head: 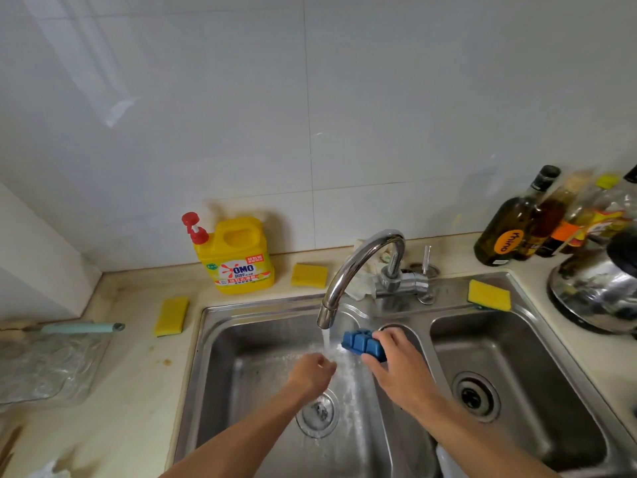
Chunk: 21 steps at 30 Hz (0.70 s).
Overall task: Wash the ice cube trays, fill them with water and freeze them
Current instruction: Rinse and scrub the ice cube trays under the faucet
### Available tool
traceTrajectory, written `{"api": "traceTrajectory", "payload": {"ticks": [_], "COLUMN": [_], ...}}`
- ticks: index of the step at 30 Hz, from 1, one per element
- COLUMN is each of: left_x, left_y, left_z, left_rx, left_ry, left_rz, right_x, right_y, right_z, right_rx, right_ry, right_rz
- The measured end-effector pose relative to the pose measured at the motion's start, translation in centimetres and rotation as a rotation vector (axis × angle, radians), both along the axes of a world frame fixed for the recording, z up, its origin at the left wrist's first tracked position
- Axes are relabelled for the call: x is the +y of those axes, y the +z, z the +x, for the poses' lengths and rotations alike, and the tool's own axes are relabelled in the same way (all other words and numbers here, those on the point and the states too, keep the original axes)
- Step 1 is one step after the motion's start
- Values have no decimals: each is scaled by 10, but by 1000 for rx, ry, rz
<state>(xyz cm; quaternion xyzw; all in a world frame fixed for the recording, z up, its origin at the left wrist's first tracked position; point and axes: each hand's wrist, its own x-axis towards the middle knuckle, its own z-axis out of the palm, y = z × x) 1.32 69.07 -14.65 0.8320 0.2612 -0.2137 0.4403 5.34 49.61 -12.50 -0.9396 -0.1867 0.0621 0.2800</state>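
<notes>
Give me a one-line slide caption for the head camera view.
Right hand holds a blue ice cube tray beside the running faucet while the left hand sits under the stream.

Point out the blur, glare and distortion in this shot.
Head view: the bottles and kettle at the right edge are smeared by blur; the faucet and sink rim carry bright reflections; the wall tile seams bow from the wide lens; the blue ice cube tray in the right hand reads fairly sharp.
</notes>
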Motion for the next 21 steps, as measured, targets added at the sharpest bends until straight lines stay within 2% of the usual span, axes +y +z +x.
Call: {"api": "traceTrajectory", "payload": {"ticks": [5,8,11,12,13,15,16,21], "left_x": [-21,-36,-52,-59,-66,-80,-89,-137], "left_y": [-8,-14,-8,-9,-7,-6,-5,3], "left_z": [-1,0,5,6,10,15,16,22], "left_rx": [-25,-31,-114,-157,-153,-152,-166,-185], "left_ry": [-152,-136,-103,-193,-260,-257,-239,-212], "left_rz": [63,14,-7,105,162,161,154,189], "right_x": [-24,-45,-72,-81,-91,-108,-118,-167], "right_y": [3,6,13,14,15,15,16,42], "right_z": [-7,-11,-11,-10,-8,-9,-10,-9], "right_rx": [-81,-56,-172,-179,-149,-33,-13,-167], "right_ry": [-127,-99,-155,-165,-165,-151,-160,-194], "right_rz": [84,29,125,118,75,-51,-50,153]}}
